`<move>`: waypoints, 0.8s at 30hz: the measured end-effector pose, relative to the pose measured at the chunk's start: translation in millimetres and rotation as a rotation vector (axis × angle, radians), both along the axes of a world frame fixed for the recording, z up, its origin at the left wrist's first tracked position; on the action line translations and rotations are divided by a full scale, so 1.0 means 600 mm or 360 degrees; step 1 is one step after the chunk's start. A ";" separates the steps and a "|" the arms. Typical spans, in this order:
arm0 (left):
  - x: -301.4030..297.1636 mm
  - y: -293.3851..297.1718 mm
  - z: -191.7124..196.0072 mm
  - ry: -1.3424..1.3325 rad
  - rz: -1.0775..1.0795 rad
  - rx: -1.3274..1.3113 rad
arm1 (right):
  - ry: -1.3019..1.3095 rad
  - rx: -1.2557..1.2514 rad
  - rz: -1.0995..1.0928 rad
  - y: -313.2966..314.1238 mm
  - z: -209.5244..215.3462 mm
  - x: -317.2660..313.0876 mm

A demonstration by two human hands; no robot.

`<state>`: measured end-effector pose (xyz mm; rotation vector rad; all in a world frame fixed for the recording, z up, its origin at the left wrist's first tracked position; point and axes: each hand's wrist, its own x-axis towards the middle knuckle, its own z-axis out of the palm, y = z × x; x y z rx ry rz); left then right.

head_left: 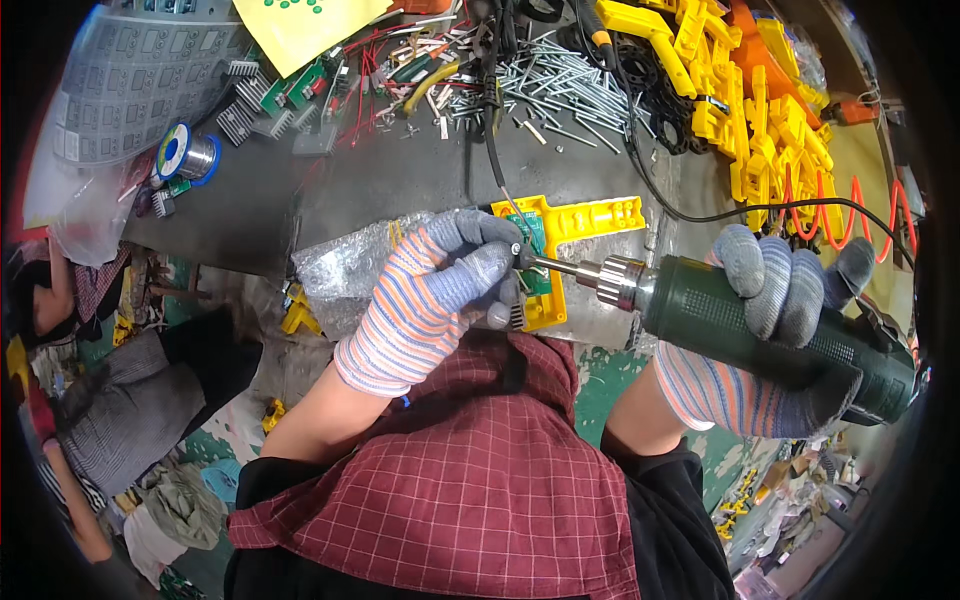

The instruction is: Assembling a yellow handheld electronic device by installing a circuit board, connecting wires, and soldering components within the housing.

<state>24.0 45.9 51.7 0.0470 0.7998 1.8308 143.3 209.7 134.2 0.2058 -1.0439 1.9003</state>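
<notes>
My right hand (pixel 780 300), in a striped knit glove with grey fingers, is wrapped round a dark green electric screwdriver (pixel 690 300). Its bit points left toward my left hand (pixel 440 280), gloved alike. There the thumb and forefinger pinch a small metal screw (pixel 516 249) close to the bit's tip. Under them lies a yellow plastic housing half (pixel 595 216) with a handle-like arm, holding a green circuit board (pixel 540 278). A cable probe or wire reaches down onto the board. My fingers partly hide the housing's left side, and bubble wrap (pixel 345 270) lies beneath.
Long silver screws (pixel 560 85) are heaped at the back, beside pliers (pixel 435 85) and red wires. Yellow housings (pixel 765 130) pile up back right. A solder spool (pixel 188 155) and heat sinks (pixel 240 110) stand left. A black cable (pixel 690 215) crosses toward the screwdriver. Another person sits far left.
</notes>
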 end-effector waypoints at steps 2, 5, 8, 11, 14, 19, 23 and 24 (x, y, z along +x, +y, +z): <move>0.002 0.000 0.000 0.0053 -0.0032 0.0020 | 0.0012 -0.0001 0.0007 -0.003 -0.004 -0.003; 0.009 0.004 0.007 0.0127 -0.0005 -0.0022 | -0.0006 0.0064 0.0058 0.007 -0.007 0.001; 0.012 0.003 0.007 0.0092 0.0014 -0.0001 | -0.0039 0.0120 0.0077 0.005 -0.010 -0.001; 0.007 0.004 0.006 0.0045 -0.0032 -0.0033 | -0.0063 0.0132 0.0031 0.003 -0.010 -0.002; 0.006 0.007 0.004 0.0031 -0.0080 -0.0051 | -0.0093 0.0119 -0.0026 -0.007 -0.008 -0.004; 0.012 0.012 -0.006 0.0045 -0.0013 0.0007 | -0.0064 0.0107 0.0008 -0.003 -0.014 -0.001; 0.013 0.010 -0.001 0.0097 -0.0046 -0.0007 | -0.0096 0.0071 -0.0008 0.001 -0.014 0.002; 0.013 0.013 0.008 0.0242 -0.0044 -0.0111 | -0.0101 0.0021 -0.0069 0.001 -0.015 0.003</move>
